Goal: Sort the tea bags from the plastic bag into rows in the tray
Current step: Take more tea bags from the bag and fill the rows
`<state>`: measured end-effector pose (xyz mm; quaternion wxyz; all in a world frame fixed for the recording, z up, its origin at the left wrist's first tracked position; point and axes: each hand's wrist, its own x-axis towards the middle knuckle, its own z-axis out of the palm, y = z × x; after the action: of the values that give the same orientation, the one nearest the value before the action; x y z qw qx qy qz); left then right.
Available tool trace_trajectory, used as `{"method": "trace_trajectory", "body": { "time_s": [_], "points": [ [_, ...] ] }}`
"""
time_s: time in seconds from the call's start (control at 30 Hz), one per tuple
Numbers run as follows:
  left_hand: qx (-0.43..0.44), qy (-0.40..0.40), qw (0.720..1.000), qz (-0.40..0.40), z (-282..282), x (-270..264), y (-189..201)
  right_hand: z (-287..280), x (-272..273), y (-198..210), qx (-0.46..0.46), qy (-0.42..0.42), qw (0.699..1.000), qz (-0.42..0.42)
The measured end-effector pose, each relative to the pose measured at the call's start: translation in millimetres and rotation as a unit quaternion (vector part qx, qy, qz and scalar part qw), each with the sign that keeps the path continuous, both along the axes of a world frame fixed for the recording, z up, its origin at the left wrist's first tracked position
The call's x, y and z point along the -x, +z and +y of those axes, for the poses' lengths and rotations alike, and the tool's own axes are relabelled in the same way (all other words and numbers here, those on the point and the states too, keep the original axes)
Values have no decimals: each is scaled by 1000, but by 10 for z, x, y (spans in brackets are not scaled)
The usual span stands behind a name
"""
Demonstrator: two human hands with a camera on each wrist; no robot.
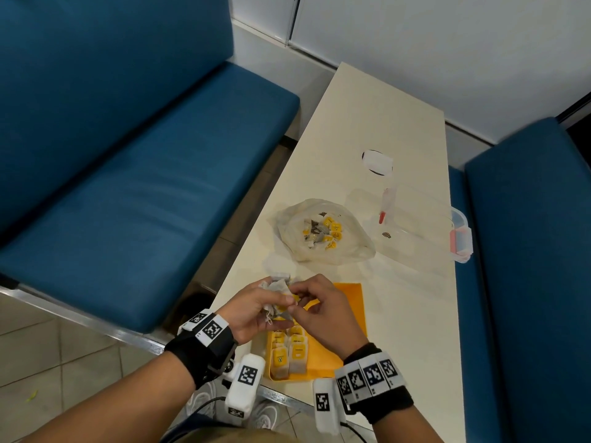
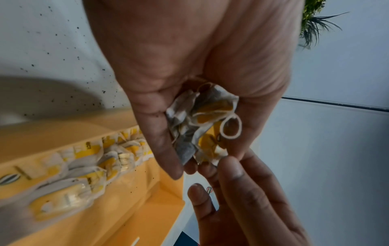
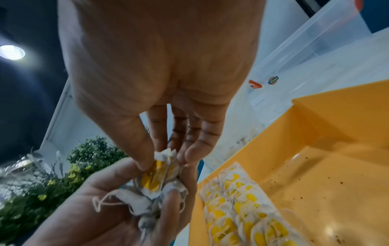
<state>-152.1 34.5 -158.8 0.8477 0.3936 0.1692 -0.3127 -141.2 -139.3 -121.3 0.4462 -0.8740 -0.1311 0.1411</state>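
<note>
My left hand [image 1: 256,310] cups a crumpled bunch of tea bags [image 1: 277,290] with yellow tags, just above the yellow tray [image 1: 348,302] at the table's near edge. The bunch [image 2: 202,124] lies in the curled fingers with a string loop hanging out. My right hand [image 1: 319,306] pinches one tea bag [image 3: 162,164] at the top of that bunch between thumb and fingers. In the tray, tea bags [image 1: 289,350] lie in rows [image 3: 238,204] at its near left side. The clear plastic bag [image 1: 323,231] with more tea bags sits open farther up the table.
A clear lidded container [image 1: 425,225] with red clips stands right of the bag. A small white packet [image 1: 377,161] lies farther back. Blue bench seats [image 1: 134,187] flank the narrow cream table [image 1: 383,100] on both sides.
</note>
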Motion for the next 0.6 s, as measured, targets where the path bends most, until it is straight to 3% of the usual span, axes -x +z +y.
{"method": "trace_trajectory", "body": {
  "time_s": [0.13,0.3,0.6],
  "points": [
    [26,-11,1000,3,3,15,-7,51,17,-9,29,-13,999,-32],
    [64,27,994,80,-8,-12,25,63,37,-31,38,-18,998,-55],
    [41,43,994,90,-80,4,41,120,128,-58,32,-2,992,-120]
  ]
}}
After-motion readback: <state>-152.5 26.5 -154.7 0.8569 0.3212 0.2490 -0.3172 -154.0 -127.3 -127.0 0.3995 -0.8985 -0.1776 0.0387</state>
